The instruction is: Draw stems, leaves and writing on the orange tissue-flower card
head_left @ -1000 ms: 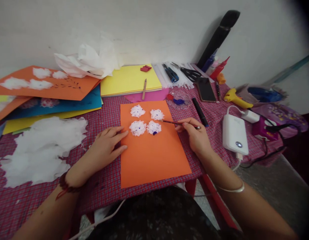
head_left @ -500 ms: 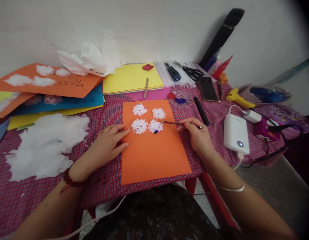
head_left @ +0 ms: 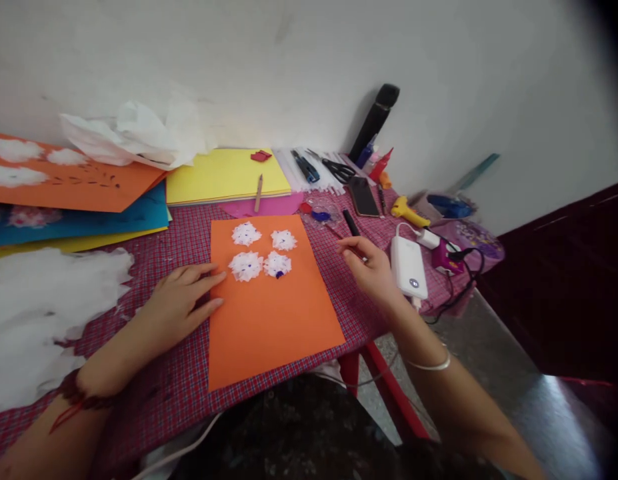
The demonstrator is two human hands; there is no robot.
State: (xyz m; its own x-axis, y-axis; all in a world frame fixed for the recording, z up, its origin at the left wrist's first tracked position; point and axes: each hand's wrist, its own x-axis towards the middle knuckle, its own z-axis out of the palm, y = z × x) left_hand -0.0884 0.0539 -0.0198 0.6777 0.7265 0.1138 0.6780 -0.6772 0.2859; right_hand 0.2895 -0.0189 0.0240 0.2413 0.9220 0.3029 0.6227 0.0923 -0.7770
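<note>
An orange sheet of paper [head_left: 273, 327] lies on the checked cloth, with several crinkled white tissue flowers [head_left: 247, 266] on its upper half. Blue specks dot the flowers, and one bears a larger blue blot. My left hand [head_left: 183, 300] lies flat at the sheet's left edge, fingers spread and fingertips on the paper. To the right of the sheet, my right hand [head_left: 366, 263] pinches a thin paintbrush [head_left: 333, 231], its tip pointing up and left toward a clear palette [head_left: 321, 215] with red and blue paint.
White tissue [head_left: 33, 313] lies at left, below stacked coloured papers [head_left: 133, 217]. A pencil [head_left: 259, 193], box cutter [head_left: 306, 167], scissors [head_left: 339, 170] and phone [head_left: 363, 197] sit along the back. Near my right hand are a black marker [head_left: 351, 223] and a white power bank [head_left: 409, 267].
My right hand has drawn the brush away from the flowers, off the sheet, toward the palette. My left hand stays at the paper's edge. The head view has turned right.
</note>
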